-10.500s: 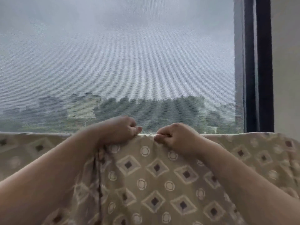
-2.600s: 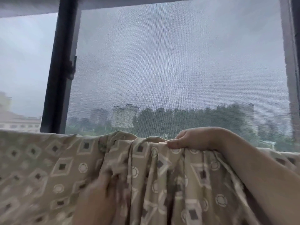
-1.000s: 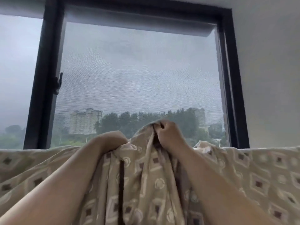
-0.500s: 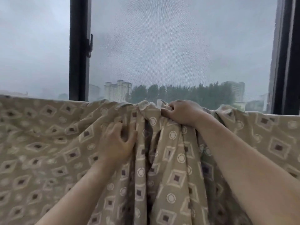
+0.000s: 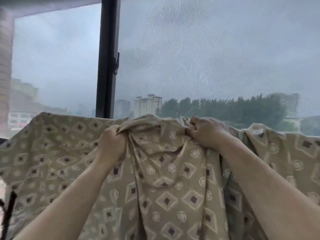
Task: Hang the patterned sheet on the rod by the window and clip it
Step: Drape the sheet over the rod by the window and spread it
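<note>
Head view: beige patterned sheet (image 5: pixel 164 179) with diamonds and circles is draped in front of the window, rod hidden. Bunched top folds are gripped by left hand (image 5: pixel 111 146) and right hand (image 5: pixel 206 132), fingers curled. Black window frame (image 5: pixel 107 58), mesh screen (image 5: pixel 207 58) behind.

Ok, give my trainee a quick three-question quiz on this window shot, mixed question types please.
1. True or false: the left hand grips a bunched fold of the beige diamond-and-circle patterned sheet.
2. Where does the right hand grip the sheet? A) along its top edge B) at a bottom corner C) nowhere
3. Fill in: the black window frame post stands above the ____ hand.

Key: 1 true; 2 A; 3 left. No clip is visible, and the rod is hidden under the sheet.
</note>
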Action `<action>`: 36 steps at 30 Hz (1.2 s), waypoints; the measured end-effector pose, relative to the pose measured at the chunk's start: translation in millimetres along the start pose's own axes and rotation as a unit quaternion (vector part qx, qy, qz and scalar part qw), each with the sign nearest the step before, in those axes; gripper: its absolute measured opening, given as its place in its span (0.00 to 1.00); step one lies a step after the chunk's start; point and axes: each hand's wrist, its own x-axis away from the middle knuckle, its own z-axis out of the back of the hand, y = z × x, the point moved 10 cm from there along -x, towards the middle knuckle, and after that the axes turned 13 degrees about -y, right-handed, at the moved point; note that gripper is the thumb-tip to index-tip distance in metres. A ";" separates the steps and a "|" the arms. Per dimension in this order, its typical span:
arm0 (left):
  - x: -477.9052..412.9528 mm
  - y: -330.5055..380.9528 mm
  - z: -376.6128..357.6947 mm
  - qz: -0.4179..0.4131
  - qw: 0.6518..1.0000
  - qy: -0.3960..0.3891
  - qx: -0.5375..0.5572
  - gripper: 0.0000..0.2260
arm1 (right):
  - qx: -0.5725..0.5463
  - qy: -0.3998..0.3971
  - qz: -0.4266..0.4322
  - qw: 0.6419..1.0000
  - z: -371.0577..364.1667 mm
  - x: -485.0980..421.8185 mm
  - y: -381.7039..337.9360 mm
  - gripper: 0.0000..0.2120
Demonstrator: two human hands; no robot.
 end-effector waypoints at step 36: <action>-155.4 -90.6 42.9 -0.051 0.848 -0.527 -0.009 0.12 | -0.089 0.023 -0.031 0.995 -5.6 -67.7 -204.9 0.18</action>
